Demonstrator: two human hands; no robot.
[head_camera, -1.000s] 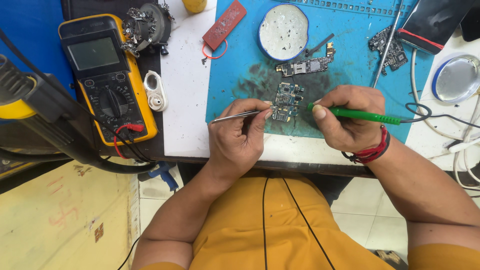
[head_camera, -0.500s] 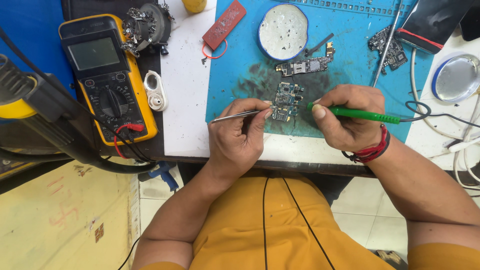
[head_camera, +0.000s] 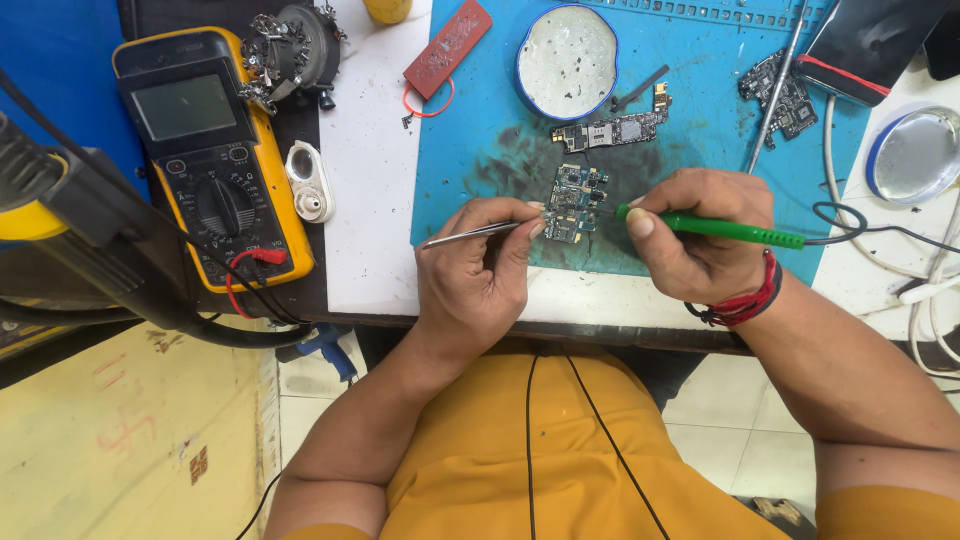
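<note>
The tweezers (head_camera: 470, 234) in the left hand (head_camera: 480, 275) are bare, shiny metal; the soldering iron (head_camera: 725, 229) in the right hand (head_camera: 695, 245) has a glossy green plastic handle with a ribbed grip; the small circuit board (head_camera: 573, 201) between them looks matt, speckled with glinting metal parts. The blue mat (head_camera: 480, 130) looks like matt rubber, smudged dark and grimy around the board; the meter (head_camera: 205, 160) has a yellow rubbery casing around a matt black plastic face; the round tin (head_camera: 567, 60) is dull, pitted metal.
</note>
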